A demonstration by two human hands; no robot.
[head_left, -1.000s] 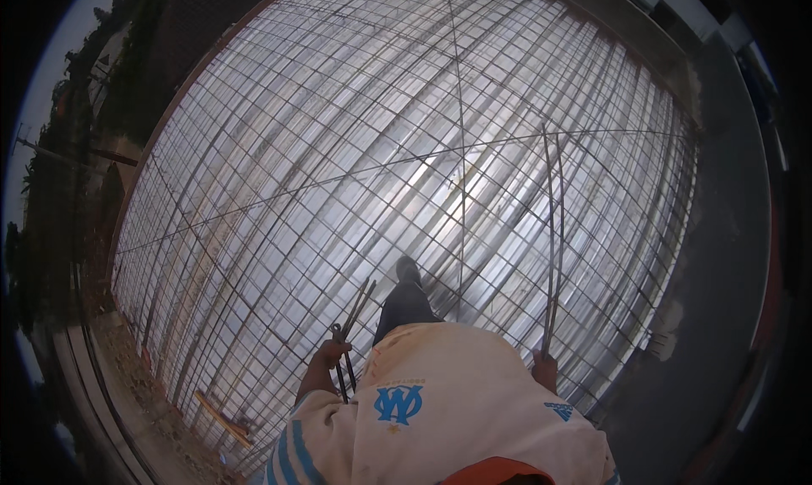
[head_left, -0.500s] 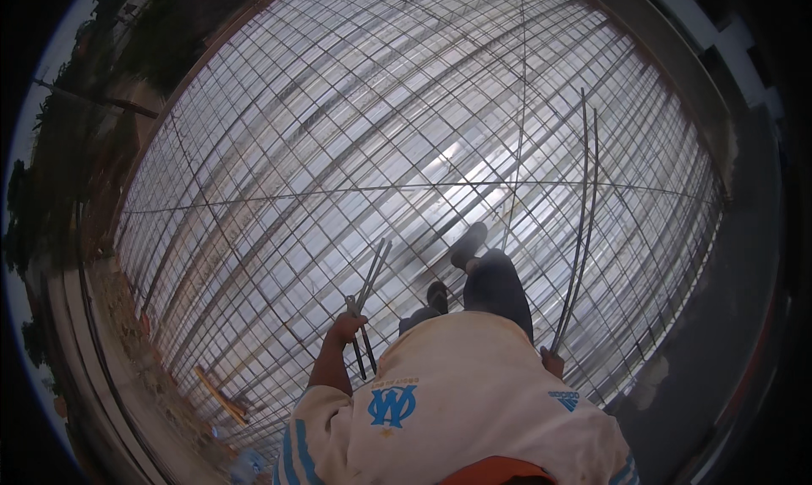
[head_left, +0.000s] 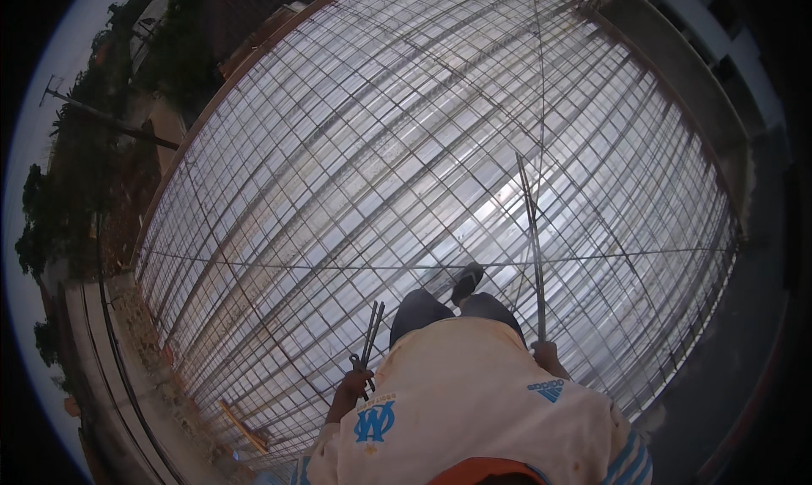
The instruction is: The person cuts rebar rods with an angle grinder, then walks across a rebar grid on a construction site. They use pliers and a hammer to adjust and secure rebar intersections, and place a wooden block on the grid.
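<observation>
My left hand (head_left: 351, 383) is closed around a pair of dark pincers (head_left: 356, 363), with short steel rods (head_left: 372, 331) sticking up beside their rounded head. The pincers' handles are mostly hidden by my hand. On the other side, my right hand (head_left: 548, 356) grips the lower end of long thin steel bars (head_left: 534, 231), which reach forward over the mesh. Below both hands spreads a grid of steel reinforcing mesh (head_left: 330, 223) over pale ribbed decking. My dark-trousered legs stand on it, and one shoe (head_left: 467, 284) shows ahead of my knees.
A raised border (head_left: 247, 81) runs along the far left of the mesh, and a low wall (head_left: 664, 66) bounds the far right. A strip of wood (head_left: 243, 426) lies near the left edge. Trees, a utility pole (head_left: 114, 123) and a road (head_left: 110, 375) lie beyond.
My legs have shifted in a step over the mesh. The long bars in my right hand have swung left and now overlap more closely. My left hand sits lower in view, still holding the pincers.
</observation>
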